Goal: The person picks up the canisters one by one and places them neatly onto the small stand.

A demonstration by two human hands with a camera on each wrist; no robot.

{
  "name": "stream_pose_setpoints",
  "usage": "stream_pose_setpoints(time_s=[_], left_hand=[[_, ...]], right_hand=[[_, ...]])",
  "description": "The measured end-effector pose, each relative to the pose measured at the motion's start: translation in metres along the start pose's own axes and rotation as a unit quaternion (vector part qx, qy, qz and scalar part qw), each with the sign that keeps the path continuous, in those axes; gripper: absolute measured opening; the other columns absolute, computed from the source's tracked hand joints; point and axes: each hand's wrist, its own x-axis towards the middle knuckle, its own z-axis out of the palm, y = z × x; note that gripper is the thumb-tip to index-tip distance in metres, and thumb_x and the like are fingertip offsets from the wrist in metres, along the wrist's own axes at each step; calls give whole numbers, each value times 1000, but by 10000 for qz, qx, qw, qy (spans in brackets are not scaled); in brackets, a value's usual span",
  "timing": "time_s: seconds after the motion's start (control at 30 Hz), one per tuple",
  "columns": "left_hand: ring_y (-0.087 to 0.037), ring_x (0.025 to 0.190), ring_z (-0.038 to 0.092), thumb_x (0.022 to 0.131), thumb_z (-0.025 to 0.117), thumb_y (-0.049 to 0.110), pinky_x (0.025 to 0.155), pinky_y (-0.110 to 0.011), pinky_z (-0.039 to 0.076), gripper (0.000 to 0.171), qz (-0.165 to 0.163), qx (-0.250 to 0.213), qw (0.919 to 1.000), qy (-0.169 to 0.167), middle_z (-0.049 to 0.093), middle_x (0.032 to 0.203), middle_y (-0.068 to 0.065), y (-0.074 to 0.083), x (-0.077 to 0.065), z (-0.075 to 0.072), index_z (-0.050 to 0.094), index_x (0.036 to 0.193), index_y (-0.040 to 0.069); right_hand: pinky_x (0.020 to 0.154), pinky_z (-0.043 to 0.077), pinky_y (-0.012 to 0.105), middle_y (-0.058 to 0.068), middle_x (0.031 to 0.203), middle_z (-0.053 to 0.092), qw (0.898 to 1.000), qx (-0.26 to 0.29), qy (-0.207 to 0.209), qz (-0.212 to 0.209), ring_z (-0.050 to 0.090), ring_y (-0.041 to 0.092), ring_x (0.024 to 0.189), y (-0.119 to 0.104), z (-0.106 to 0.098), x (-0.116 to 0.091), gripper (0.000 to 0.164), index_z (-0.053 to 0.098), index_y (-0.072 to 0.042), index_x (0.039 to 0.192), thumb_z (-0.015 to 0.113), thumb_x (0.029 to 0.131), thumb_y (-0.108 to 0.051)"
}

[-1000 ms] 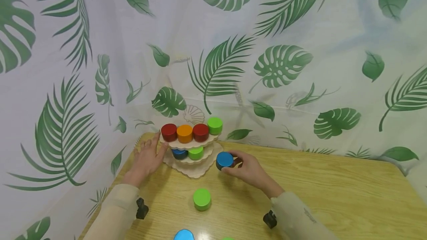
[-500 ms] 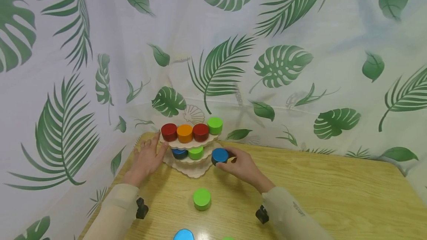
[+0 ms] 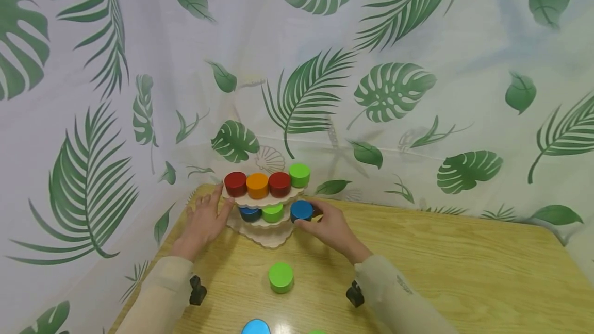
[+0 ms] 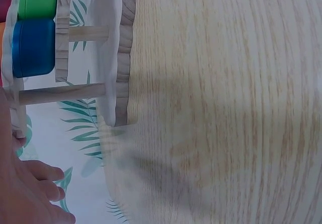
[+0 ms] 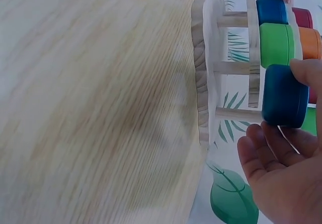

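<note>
A three-tier wooden stand [image 3: 270, 238] with scalloped edges stands at the table's back left. My right hand [image 3: 333, 227] pinches a round blue tin [image 3: 301, 211] between thumb and fingers at the right end of the middle tier. In the right wrist view this blue tin [image 5: 283, 95] is beside a green tin [image 5: 276, 44]; whether it rests on the tier I cannot tell. Another dark blue tin [image 3: 250, 214] sits further left on that tier. My left hand [image 3: 202, 223] touches the stand's left side, its fingers spread and mostly straight.
Along the top tier are two red tins, one of them the left red tin [image 3: 235, 184], an orange tin [image 3: 257, 185] and a green tin [image 3: 299, 174]. A green tin [image 3: 281, 277] and a light blue tin [image 3: 256, 327] lie on the wooden table [image 3: 445, 267]. A leaf-patterned curtain [image 3: 325, 40] hangs behind.
My right hand has carried the blue tin left and a little farther back, from beside the stand to the middle tier's right end. The left hand has stayed in place.
</note>
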Motion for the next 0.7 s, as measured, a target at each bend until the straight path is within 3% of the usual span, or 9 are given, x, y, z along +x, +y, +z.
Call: stream_pose_setpoints(time_s=[0.37, 0.7], left_hand=[[-59, 156, 17, 111, 23, 62, 122, -80, 8, 77, 15, -71, 9999, 77, 30, 166, -36, -1, 1, 1, 14, 170, 13], [-60, 156, 16, 111, 22, 62, 122, -80, 6, 78, -33, -78, 10000, -3, 28, 167, -36, 1, -1, 0, 12, 171, 12]], right_hand=[[93, 57, 40, 9, 125, 73, 9999, -116, 32, 86, 67, 31, 114, -1, 8, 8, 56, 67, -9, 140, 84, 90, -30], [90, 59, 40, 10, 126, 74, 9998, -131, 166, -20, 68, 31, 110, -4, 12, 9, 53, 68, -7, 137, 84, 91, -28]])
